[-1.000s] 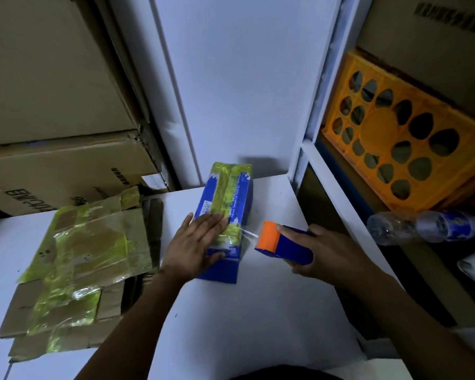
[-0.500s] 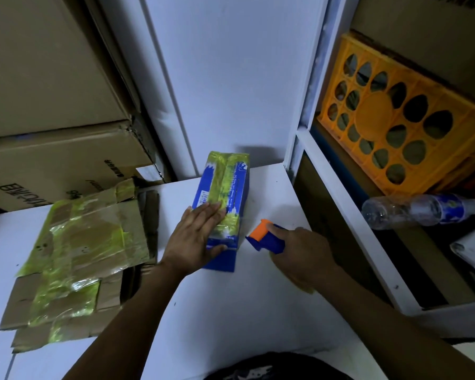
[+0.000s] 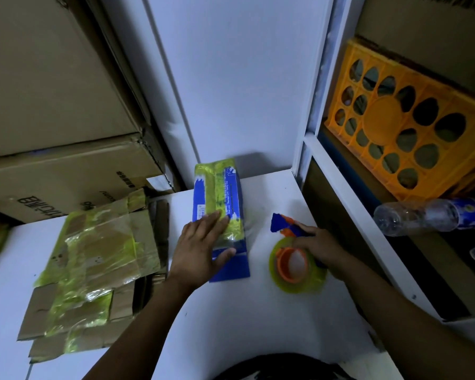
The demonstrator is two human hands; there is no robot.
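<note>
Laying the blue-and-orange tape dispenser (image 3: 281,266) on the white tabletop (image 3: 231,319), you have drawn it off the blue cardboard box (image 3: 225,204) wrapped in yellow-green tape (image 3: 217,187), so that strip looks finished. Your right hand (image 3: 321,245) keeps its grip clamped on the dispenser; your left hand (image 3: 200,253), grip apart, presses the box mid-tabletop.

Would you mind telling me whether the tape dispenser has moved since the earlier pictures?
Yes. The tape dispenser, gripped by the right hand, has shifted rightward away from the blue box and lies on the table.

Left hand (image 3: 200,250) on blue box (image 3: 217,187)
</note>
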